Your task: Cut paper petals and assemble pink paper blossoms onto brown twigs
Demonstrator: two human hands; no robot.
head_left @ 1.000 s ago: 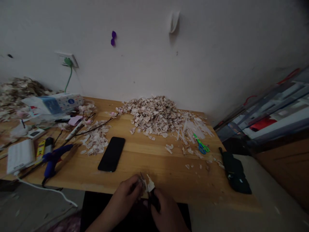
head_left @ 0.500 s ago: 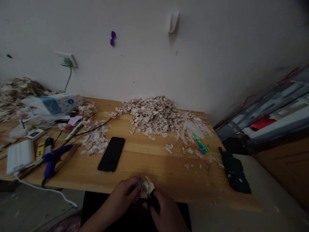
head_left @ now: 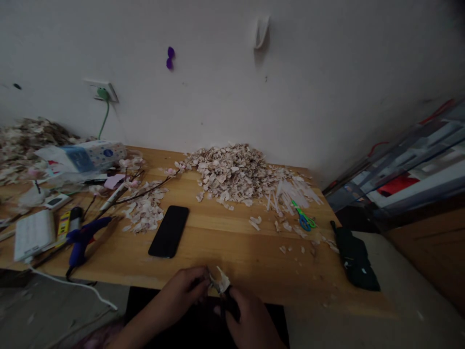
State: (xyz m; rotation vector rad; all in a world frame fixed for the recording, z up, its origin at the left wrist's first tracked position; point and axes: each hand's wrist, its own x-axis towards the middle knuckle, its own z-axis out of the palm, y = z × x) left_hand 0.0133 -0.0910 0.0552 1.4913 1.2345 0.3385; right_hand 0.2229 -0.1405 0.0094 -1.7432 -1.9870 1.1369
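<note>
My left hand (head_left: pixel 191 288) is closed at the table's front edge, its fingers pinching a pale dried petal (head_left: pixel 223 281). In my right hand (head_left: pixel 250 317) are black-handled scissors (head_left: pixel 230 305), their blades up against the petal and partly hidden by it and my fingers. Both hands are close together over my dark lap. Beyond them, a big heap of similar pale petals (head_left: pixel 236 174) lies against the wall. A smaller pile of petals (head_left: pixel 145 211) is to the left, beside a black phone (head_left: pixel 169 231).
Green-and-blue scissors (head_left: pixel 303 218) lie near translucent sticks (head_left: pixel 290 191) on the right. A dark green pouch (head_left: pixel 356 259) is at the right edge. On the left are a blue glue gun (head_left: pixel 82 240), a white power bank (head_left: pixel 34 235), blossom twigs (head_left: pixel 145 194) and a tissue pack (head_left: pixel 87 155).
My left hand has shifted very slightly left with the petal, and the scissors remain beside it in my right hand. The view has moved a little; the table things stay put.
</note>
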